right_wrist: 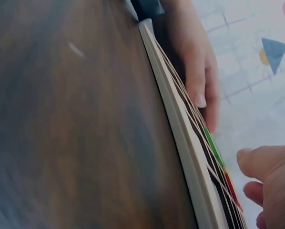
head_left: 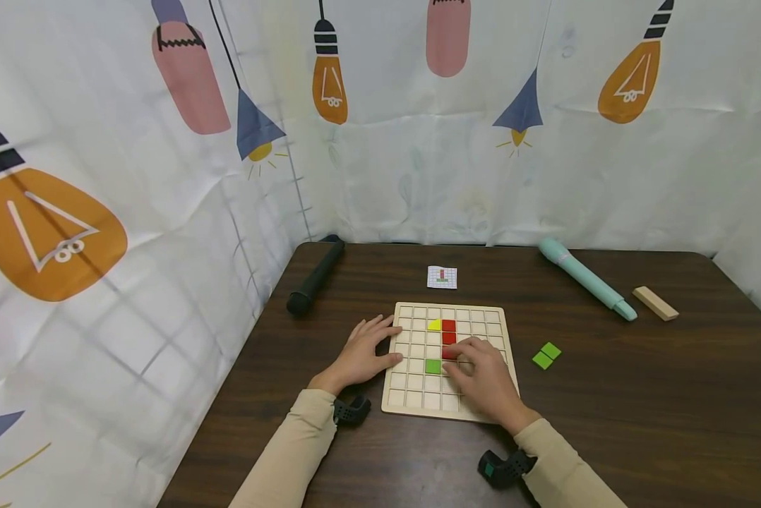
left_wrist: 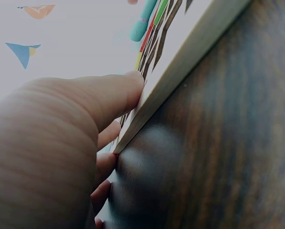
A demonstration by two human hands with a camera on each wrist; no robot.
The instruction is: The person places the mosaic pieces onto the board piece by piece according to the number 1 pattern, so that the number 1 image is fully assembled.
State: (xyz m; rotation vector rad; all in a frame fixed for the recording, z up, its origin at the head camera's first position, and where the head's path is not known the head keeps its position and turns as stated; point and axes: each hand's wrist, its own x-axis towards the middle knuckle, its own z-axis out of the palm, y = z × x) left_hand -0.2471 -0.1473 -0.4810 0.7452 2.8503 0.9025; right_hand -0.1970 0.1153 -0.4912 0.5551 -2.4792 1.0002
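Near the middle of the dark surface lies a pale gridded board, a person's two hands at work on it. The left hand has its fingers spread, thumb and fingertips touching the board's left edge. The right hand arches over the grid with thumb and forefinger apart, hiding several cells at the lower right and part of the lowest of three red tiles in a column (whether the forefinger touches that tile, one cannot tell). A yellow triangular piece sits left of the top red tile; a green tile lies just left of the right thumb.

Right of the board rest two loose green tiles, and beyond them a wooden block and a teal pen-shaped object. A small printed card lies behind the board, a dark cylinder to its left. Patterned cloth hangs behind.
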